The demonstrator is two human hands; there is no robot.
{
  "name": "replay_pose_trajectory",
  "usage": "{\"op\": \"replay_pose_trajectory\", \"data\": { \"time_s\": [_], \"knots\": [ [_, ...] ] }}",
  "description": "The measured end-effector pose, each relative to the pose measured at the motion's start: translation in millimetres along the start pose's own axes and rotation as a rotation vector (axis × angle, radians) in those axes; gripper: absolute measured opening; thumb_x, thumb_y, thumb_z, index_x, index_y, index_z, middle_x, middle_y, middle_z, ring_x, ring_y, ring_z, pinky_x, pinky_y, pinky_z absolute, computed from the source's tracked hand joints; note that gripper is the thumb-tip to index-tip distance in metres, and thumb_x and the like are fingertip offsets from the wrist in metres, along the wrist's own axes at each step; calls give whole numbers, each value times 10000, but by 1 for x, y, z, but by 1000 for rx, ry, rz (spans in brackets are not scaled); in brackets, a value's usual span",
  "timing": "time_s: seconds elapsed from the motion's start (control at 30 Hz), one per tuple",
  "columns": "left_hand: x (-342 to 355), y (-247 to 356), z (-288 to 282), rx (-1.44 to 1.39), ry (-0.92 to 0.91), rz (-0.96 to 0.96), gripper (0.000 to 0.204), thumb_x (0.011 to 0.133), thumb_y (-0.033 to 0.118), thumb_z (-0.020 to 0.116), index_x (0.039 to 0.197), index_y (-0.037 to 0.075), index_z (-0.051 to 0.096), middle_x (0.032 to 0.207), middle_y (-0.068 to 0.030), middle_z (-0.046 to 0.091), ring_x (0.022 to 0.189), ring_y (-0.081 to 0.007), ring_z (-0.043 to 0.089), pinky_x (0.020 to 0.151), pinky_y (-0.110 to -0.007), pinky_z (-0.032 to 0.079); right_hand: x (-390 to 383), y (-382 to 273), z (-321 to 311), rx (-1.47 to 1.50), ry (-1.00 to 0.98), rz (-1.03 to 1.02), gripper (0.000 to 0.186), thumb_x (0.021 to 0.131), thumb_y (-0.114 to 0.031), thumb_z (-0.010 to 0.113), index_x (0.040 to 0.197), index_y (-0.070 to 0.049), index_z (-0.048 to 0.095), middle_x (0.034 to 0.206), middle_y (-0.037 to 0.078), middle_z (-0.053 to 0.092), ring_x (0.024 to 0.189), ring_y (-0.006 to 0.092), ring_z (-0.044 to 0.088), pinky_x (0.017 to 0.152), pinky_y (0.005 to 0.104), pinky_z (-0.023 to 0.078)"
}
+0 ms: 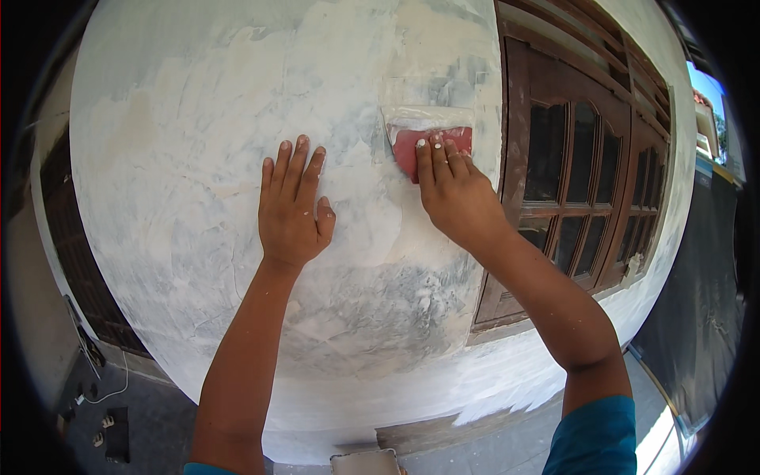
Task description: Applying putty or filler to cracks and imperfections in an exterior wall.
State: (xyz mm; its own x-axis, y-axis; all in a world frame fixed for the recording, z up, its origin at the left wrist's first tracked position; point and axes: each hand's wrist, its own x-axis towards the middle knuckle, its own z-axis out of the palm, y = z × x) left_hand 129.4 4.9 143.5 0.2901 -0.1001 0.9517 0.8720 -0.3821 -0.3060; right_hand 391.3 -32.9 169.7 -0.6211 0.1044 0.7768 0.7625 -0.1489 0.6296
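Note:
My right hand (459, 190) grips a red putty scraper (406, 150), its fingers spread over the front of the tool. White filler coats the scraper's wide upper edge, which lies against the wall just left of the window frame. My left hand (294, 210) rests on the wall (182, 158) with its fingers stretched out and nothing in it. White specks dot the fingers of both hands. Patchy white and grey filler covers the wall, with a darker, rougher area below and between my hands. My right thumb is hidden behind the scraper.
A brown wooden window (586, 158) with several glass panes borders the wall on the right. Dark sheeting (693, 301) hangs beyond it. Below stands a shallow box-like container (366, 463), partly cut off. A white cable (119, 390) and a pair of sandals (99, 431) lie at lower left.

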Motion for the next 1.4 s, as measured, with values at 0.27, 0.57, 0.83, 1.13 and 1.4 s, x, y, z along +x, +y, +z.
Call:
{"op": "replay_pose_trajectory", "data": {
  "time_s": [0.27, 0.57, 0.83, 1.13, 1.4],
  "knots": [
    [-2, -3, 1, 9, 20, 10, 579, 839, 176, 454, 1395, 43, 544, 1513, -169, 463, 1443, -354, 380, 1198, -523, 234, -29, -21, -61, 315, -18, 0, 436, 840, -105, 619, 1216, 114, 603, 1119, 265, 686, 1057, 374, 690, 884, 437, 580],
    [1, 1, 0, 2, 17, 12, 577, 842, 166, 450, 1397, 48, 547, 1514, -167, 464, 1446, -351, 378, 1198, -520, 236, 17, 16, 1, 88, 82, 0, 437, 850, -68, 596, 1245, 119, 589, 1162, 276, 675, 1079, 372, 683, 902, 426, 576],
    [-1, -3, 1, 19, 6, 1, 578, 841, 164, 454, 1401, 53, 545, 1521, -161, 455, 1456, -344, 363, 1200, -517, 236, -54, -29, -63, 328, -96, -85, 415, 855, -102, 624, 1206, 119, 612, 1127, 269, 687, 1056, 360, 696, 880, 442, 586],
    [3, 1, 2, 7, 17, 18, 569, 848, 166, 443, 1396, 56, 550, 1523, -157, 455, 1451, -342, 372, 1201, -516, 231, 50, 52, -21, 82, 217, 78, 376, 835, -60, 610, 1188, 68, 620, 1136, 211, 699, 996, 303, 712, 797, 352, 605],
    [0, 0, 0, 4, 22, 10, 574, 837, 160, 449, 1392, 56, 555, 1514, -158, 466, 1447, -341, 378, 1199, -514, 235, -55, -43, -36, 130, -70, -184, 466, 865, -114, 607, 1274, 109, 583, 1200, 294, 654, 1064, 405, 684, 896, 457, 577]
  ]
}}
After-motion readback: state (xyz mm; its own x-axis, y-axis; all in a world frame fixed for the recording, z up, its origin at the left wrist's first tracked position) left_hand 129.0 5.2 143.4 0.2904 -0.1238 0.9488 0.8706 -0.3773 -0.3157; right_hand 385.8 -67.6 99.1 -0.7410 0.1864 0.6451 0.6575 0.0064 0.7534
